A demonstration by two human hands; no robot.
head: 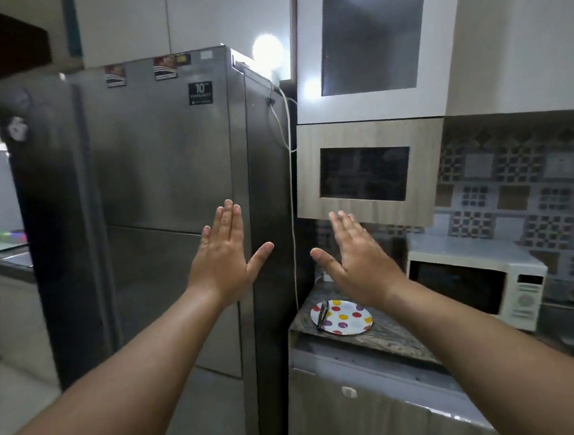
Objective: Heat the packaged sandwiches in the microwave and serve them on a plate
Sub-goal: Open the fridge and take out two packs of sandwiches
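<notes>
I am seeing both arms reaching forward: left hand [224, 255] and right hand [356, 256] are hanging flat in the air, fingers straight and together, thumbs spread, holding nothing. The round white plate with coloured dots [346, 317] is sitting on the dark stone surface [388, 337], between the tall steel refrigerator [156, 181] and the white microwave [474, 283], whose door is closed. Sandwiches are not showing.

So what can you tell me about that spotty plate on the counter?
The round white plate with red, yellow and purple dots lies flat near the left end of the dark speckled stone counter, between the steel fridge and the white microwave. A dark, thin object, too blurred to identify, rests across its left edge. No food on it.
</notes>
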